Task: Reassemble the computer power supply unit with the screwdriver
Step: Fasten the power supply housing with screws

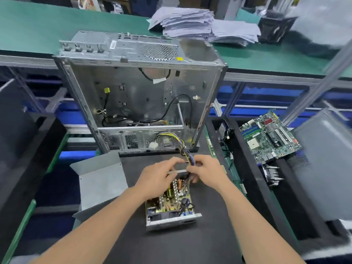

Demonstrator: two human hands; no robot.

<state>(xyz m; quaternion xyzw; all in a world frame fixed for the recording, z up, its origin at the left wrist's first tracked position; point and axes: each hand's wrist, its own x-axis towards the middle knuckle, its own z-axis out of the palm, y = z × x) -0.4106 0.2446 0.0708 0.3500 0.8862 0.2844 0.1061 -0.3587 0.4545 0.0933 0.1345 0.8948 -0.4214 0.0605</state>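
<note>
So that the wires (184,150) can tuck inside, it seems, the right hand (206,173) pinches them while the left hand (157,181) grips the power supply unit (171,204) steady.

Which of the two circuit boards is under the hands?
The yellowish board inside the open power supply box, with a copper coil. The green motherboard lies apart to the right, untouched.

Bare matt sheet-metal PC case (133,48); dull grey metal PSU cover (101,180); matt black mat (162,244); paper stacks (186,21).
</note>
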